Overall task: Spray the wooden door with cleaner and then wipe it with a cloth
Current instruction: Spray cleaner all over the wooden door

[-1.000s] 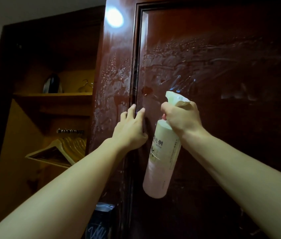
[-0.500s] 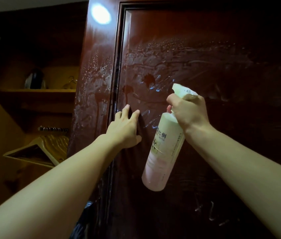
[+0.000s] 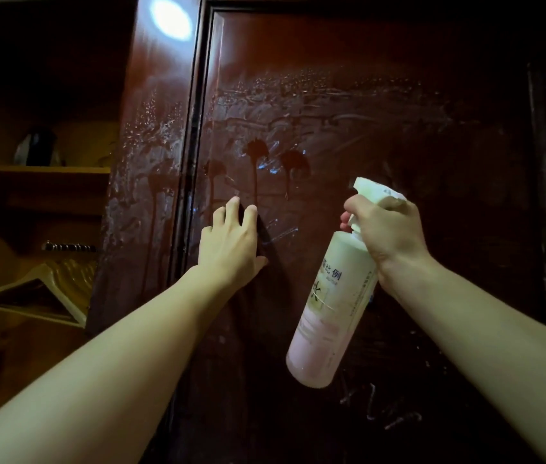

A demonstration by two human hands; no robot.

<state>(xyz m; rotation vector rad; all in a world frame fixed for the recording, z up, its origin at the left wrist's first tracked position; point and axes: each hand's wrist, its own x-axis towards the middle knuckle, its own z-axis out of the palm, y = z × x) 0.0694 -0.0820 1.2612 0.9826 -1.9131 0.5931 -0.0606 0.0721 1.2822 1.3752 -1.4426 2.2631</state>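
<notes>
While left hand (image 3: 229, 244) presses door (image 3: 382, 95) flat | right hand (image 3: 387, 231) grips one spray bottle (image 3: 330, 313)

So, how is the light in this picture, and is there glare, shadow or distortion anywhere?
Head view: dim overall, with a round white glare high on the glossy wooden door; the left hand casts a dark shadow beside its fingers; the shelf area at left is murky; the wide lens stretches both forearms; the spray bottle label is slightly soft.

Both forearms bare, no sleeves in view. Left hand (image 3: 228, 241) and right hand (image 3: 387, 229): ungloved, nothing worn.
</notes>
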